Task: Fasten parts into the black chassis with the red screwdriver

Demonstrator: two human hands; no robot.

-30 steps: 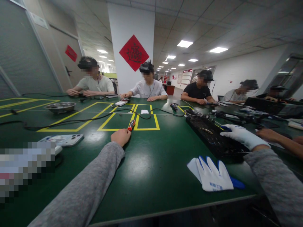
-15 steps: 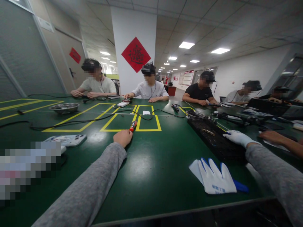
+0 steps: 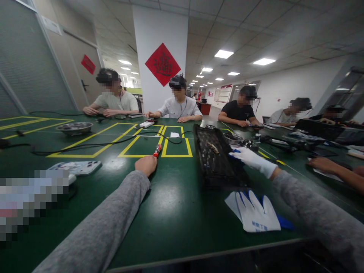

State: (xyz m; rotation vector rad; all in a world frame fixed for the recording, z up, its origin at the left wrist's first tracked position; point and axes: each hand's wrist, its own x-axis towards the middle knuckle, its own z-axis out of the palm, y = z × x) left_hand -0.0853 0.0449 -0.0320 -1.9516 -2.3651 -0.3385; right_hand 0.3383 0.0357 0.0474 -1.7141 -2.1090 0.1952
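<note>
My left hand (image 3: 146, 165), bare, is closed around a screwdriver (image 3: 157, 151) with a red and clear handle. It rests on the green table (image 3: 170, 212) just in front of the yellow taped boxes. My right hand (image 3: 253, 161) wears a white glove with blue on the palm side, its fingers gripping the right edge of a long black tray-like case (image 3: 202, 161). Motion blurs the case a little. Inside it lies a small brass-coloured piece (image 3: 213, 148). Nearer me, beside the case, is a loose white and blue glove (image 3: 257, 214).
A metal bowl (image 3: 74, 129) and a phone (image 3: 76, 167) are at left. A black cable (image 3: 113, 143) crosses the table. Right of the case lie black equipment and cables (image 3: 275, 140). Another person's hand (image 3: 320, 163) rests at far right. Several people sit opposite.
My right hand has moved left, bringing the black case from the right toward the middle and turning it to lie straighter. My left hand still holds the screwdriver in nearly the same place.
</note>
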